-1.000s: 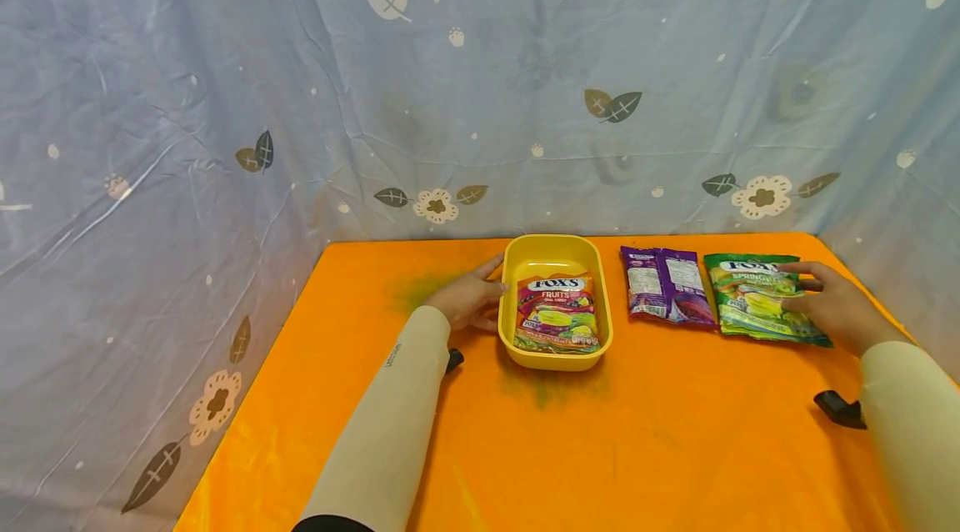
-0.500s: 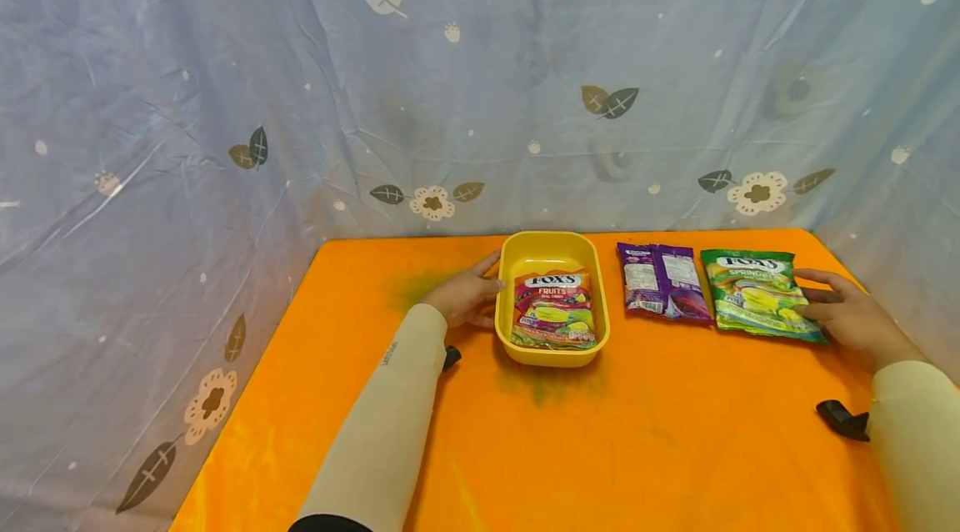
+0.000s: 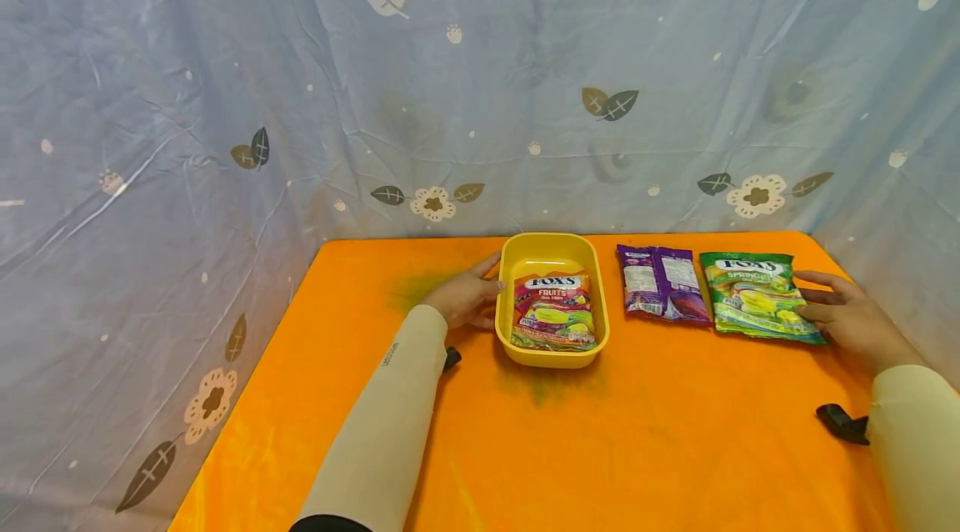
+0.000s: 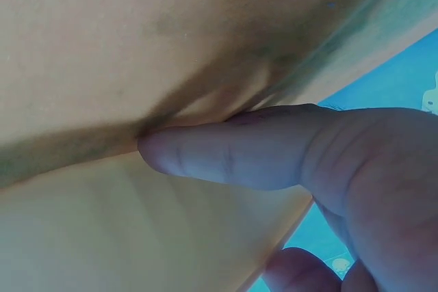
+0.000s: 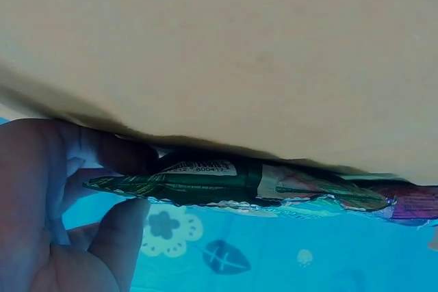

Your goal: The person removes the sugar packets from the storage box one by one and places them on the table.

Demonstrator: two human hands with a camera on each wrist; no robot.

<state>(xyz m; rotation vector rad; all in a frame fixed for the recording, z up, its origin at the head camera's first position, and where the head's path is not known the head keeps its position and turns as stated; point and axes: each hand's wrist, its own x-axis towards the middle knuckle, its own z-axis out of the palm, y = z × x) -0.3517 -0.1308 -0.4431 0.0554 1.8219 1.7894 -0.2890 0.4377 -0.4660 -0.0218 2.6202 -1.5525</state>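
Note:
A yellow plastic tub (image 3: 551, 358) stands on the orange table, holding a candy bag (image 3: 552, 315) labelled "FOX'S FRUITS". My left hand (image 3: 465, 297) rests its fingers against the tub's left wall; in the left wrist view an extended finger (image 4: 226, 152) touches the wall low down. To the right, a green "FOX'S SPRING" candy bag (image 3: 756, 296) lies on the table. My right hand (image 3: 855, 319) pinches its right edge, with the edge between thumb and fingers in the right wrist view. Beside it lies a purple candy bag (image 3: 663, 286), back side up.
Orange cloth (image 3: 637, 440) covers the table. A pale blue curtain (image 3: 480, 98) with leaf and flower prints hangs behind and at both sides. Black wrist mounts (image 3: 842, 424) show under both sleeves.
My right hand has drawn back from over the green bag's face to its right edge. My left hand stays at the tub. The bags keep their places, apart from a slight camera shift.

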